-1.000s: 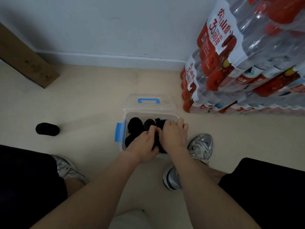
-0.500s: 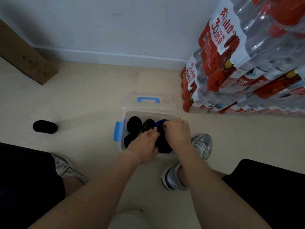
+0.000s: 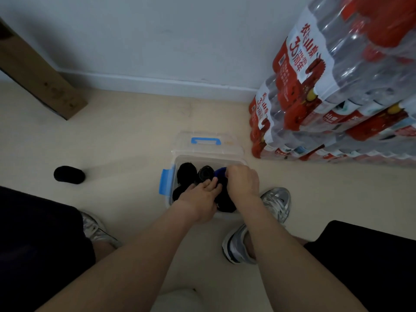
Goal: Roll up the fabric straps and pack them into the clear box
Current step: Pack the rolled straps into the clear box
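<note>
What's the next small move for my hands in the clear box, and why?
Probably press the blue roll down so it seats beside the black rolls. The right hand grips it at the right rear of the clear box, and it looks not fully tucked in. The left hand rests its fingers on the neighbouring rolls. A loose black roll waits on the floor.
</note>
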Demonstrator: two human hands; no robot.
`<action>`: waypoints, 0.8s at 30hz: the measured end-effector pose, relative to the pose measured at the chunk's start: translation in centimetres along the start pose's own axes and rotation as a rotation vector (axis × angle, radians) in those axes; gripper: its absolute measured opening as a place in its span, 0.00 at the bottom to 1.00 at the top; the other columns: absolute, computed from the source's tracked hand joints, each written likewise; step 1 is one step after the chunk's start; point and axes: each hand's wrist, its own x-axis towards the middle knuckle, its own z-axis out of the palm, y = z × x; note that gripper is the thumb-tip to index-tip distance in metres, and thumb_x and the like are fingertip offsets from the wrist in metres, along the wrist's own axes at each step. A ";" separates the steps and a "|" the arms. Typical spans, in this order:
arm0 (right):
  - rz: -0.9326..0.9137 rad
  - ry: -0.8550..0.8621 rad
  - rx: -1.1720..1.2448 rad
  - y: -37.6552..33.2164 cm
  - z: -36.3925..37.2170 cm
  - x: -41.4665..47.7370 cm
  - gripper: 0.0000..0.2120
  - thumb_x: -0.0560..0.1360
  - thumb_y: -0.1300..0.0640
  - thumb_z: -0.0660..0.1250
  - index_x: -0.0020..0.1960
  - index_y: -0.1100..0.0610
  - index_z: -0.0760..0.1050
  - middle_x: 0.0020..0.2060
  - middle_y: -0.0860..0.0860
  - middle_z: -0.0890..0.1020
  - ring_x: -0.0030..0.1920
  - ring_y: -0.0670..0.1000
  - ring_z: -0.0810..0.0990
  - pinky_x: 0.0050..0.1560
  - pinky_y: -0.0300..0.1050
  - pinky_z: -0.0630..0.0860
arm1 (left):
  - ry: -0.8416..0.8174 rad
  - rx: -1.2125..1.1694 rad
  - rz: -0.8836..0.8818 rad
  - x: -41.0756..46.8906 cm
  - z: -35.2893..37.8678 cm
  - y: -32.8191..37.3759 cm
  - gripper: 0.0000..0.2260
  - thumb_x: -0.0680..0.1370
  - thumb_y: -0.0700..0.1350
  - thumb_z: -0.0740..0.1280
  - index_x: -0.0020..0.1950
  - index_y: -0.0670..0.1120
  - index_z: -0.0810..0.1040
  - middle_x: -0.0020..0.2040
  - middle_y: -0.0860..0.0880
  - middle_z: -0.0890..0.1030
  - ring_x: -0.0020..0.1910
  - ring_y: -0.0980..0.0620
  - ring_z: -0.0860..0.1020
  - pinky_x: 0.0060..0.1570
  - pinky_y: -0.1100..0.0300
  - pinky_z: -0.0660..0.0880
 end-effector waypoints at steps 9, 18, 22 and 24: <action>-0.165 0.041 0.341 -5.2 -5.0 -1.6 0.10 0.78 0.54 0.64 0.52 0.53 0.83 0.50 0.56 0.86 0.50 0.62 0.84 0.46 0.52 0.79 | 0.723 -0.154 -0.131 -5.7 -1.8 -4.0 0.06 0.78 0.44 0.66 0.47 0.43 0.81 0.45 0.43 0.83 0.48 0.38 0.80 0.44 0.45 0.77; -0.389 -0.021 0.278 -16.7 -3.3 -3.3 0.13 0.81 0.51 0.62 0.63 0.53 0.78 0.57 0.54 0.81 0.54 0.61 0.83 0.47 0.52 0.79 | 0.718 -0.382 -0.914 -13.3 -0.1 -20.9 0.24 0.80 0.43 0.68 0.77 0.49 0.71 0.79 0.41 0.62 0.73 0.32 0.64 0.67 0.37 0.71; -0.378 -0.128 0.184 -17.1 -2.3 -2.8 0.11 0.81 0.53 0.63 0.58 0.56 0.81 0.51 0.56 0.85 0.54 0.60 0.81 0.48 0.53 0.82 | 0.578 -0.474 -0.930 -14.3 1.4 -24.2 0.37 0.81 0.36 0.64 0.85 0.60 0.54 0.86 0.47 0.41 0.82 0.32 0.54 0.71 0.31 0.67; -0.417 -0.155 0.124 -17.2 -2.2 -2.5 0.12 0.82 0.53 0.63 0.59 0.55 0.81 0.52 0.56 0.85 0.56 0.60 0.80 0.49 0.52 0.81 | 0.573 -0.509 -0.873 -14.2 1.9 -25.1 0.37 0.80 0.33 0.63 0.85 0.55 0.56 0.85 0.43 0.46 0.75 0.30 0.67 0.68 0.34 0.72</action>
